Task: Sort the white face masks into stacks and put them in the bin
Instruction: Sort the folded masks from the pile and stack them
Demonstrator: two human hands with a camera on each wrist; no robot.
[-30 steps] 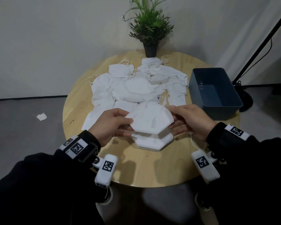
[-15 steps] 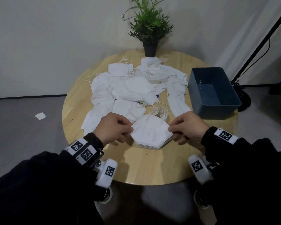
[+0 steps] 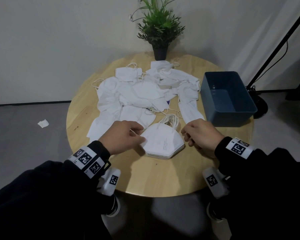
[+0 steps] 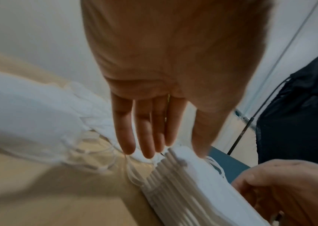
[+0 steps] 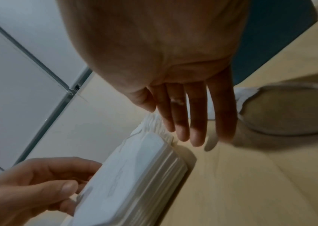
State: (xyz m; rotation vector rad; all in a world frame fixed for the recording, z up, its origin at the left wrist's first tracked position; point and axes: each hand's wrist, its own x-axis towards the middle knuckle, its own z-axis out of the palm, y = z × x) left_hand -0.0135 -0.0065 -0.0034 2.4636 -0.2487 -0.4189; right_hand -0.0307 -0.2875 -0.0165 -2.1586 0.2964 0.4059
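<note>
We see a neat stack of masks (image 3: 163,142) lying flat on the round wooden counter (image 3: 163,177), toward its near edge at about 6 o'clock, ear loops bunched at the stack's far side. Our left hand (image 3: 122,136) sits at the stack's 9 o'clock edge, thumb tip touching the top mask; from the left wrist view its fingers (image 4: 144,130) reach out nearly straight, the grip loose and closed on nothing. Our right hand (image 3: 200,135) is just beside the stack at 3 o'clock, apart from it in the head view, fingers (image 5: 196,116) straight and together in the right wrist view, its grip slack and empty. Beyond the stack, from 10 to 1 o'clock across the middle of the counter, the unsorted masks (image 3: 142,94) lie in a loose, overlapping heap with loops tangled. The blue bin (image 3: 228,111) stands at the counter's 3 o'clock edge, with no masks visible inside. A potted plant (image 3: 160,30) stands at the 12 o'clock edge, and a crumpled white scrap (image 3: 43,123) lies on the floor off to 9 o'clock.
</note>
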